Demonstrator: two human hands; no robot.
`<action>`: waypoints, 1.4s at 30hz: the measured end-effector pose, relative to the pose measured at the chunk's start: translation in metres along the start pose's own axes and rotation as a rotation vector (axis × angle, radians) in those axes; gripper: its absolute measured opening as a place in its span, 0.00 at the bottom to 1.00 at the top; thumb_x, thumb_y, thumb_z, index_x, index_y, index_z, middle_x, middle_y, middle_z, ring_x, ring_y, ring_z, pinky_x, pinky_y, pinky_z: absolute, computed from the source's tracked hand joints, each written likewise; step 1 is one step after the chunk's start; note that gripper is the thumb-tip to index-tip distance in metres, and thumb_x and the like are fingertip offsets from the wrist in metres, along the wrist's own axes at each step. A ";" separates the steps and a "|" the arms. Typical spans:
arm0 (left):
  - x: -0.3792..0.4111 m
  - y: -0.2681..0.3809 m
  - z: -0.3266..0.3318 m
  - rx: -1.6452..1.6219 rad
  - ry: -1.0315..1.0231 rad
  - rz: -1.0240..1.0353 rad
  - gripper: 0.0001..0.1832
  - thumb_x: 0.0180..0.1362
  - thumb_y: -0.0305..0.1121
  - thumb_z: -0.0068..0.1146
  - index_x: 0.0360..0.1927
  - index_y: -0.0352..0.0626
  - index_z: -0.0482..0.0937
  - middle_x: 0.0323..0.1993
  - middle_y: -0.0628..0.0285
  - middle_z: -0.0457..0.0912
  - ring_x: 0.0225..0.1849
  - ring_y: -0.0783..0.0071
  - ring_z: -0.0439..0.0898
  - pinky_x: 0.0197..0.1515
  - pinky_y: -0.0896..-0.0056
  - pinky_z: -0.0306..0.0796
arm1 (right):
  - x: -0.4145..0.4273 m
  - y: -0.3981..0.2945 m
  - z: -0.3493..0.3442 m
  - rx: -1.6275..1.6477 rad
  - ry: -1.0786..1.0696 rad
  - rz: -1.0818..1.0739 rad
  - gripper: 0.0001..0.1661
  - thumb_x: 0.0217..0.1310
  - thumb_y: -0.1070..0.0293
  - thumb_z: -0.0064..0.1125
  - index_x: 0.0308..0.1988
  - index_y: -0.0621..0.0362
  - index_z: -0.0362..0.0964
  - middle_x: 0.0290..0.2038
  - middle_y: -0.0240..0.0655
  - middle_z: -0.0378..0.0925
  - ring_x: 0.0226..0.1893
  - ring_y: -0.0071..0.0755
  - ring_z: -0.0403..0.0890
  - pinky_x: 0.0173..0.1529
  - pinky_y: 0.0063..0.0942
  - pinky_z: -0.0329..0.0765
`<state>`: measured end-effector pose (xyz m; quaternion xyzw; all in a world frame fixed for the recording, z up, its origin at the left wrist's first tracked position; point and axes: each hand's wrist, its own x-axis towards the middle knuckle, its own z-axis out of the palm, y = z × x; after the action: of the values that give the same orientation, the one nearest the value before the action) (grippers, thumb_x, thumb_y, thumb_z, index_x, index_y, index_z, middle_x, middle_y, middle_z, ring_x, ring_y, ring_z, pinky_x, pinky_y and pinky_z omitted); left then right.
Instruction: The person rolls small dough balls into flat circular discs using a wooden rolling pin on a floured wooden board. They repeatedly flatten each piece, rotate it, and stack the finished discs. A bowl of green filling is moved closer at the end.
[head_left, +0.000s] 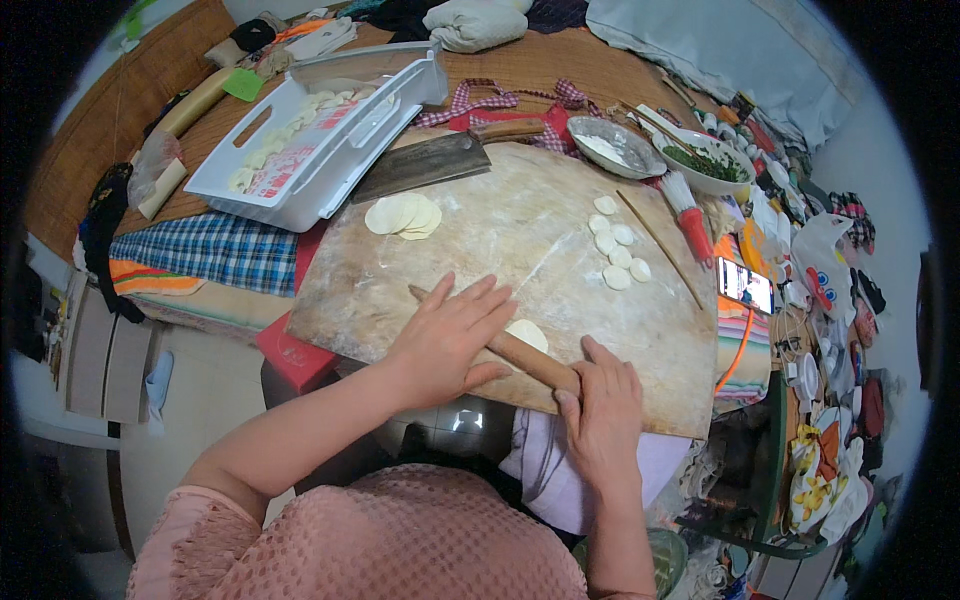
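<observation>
My left hand lies flat with spread fingers over the left part of a wooden rolling pin. At the pin's right end, my right hand rests with its thumb and fingers around the tip. A round dough wrapper shows partly from beneath the pin, on the floured wooden board. Several rolled wrappers overlap at the board's upper left. Several small flattened dough discs lie at the right, beside a thin wooden stick.
A cleaver lies across the board's top left edge, near a white plastic bin holding dumplings or wrappers. Beyond the board stand a metal bowl of flour and a bowl of chopped greens. A red-handled brush and a phone are at right.
</observation>
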<state>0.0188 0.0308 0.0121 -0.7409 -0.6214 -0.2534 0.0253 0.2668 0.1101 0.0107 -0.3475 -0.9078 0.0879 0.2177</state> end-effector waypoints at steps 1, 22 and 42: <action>0.000 -0.006 0.008 0.020 -0.067 0.001 0.35 0.63 0.48 0.64 0.71 0.43 0.71 0.74 0.54 0.69 0.78 0.55 0.63 0.78 0.41 0.53 | 0.004 0.000 0.001 -0.010 -0.009 0.013 0.24 0.61 0.62 0.67 0.54 0.60 0.74 0.66 0.47 0.72 0.67 0.56 0.71 0.73 0.58 0.60; 0.054 -0.007 0.004 -0.137 0.461 -0.102 0.16 0.59 0.30 0.65 0.50 0.42 0.83 0.47 0.54 0.84 0.51 0.49 0.80 0.57 0.52 0.73 | 0.016 0.048 -0.005 -0.006 0.143 0.141 0.22 0.57 0.68 0.70 0.50 0.62 0.72 0.63 0.49 0.74 0.63 0.56 0.73 0.68 0.50 0.66; -0.023 0.027 0.036 -0.088 0.000 0.193 0.26 0.54 0.41 0.72 0.56 0.44 0.81 0.62 0.58 0.78 0.66 0.57 0.75 0.72 0.45 0.65 | 0.000 0.048 0.012 -0.082 0.327 0.241 0.19 0.65 0.66 0.64 0.53 0.62 0.73 0.59 0.46 0.78 0.57 0.57 0.78 0.60 0.48 0.74</action>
<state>0.0541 0.0169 -0.0215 -0.7976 -0.5355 -0.2771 0.0170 0.2896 0.1460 -0.0154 -0.4719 -0.8151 0.0186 0.3356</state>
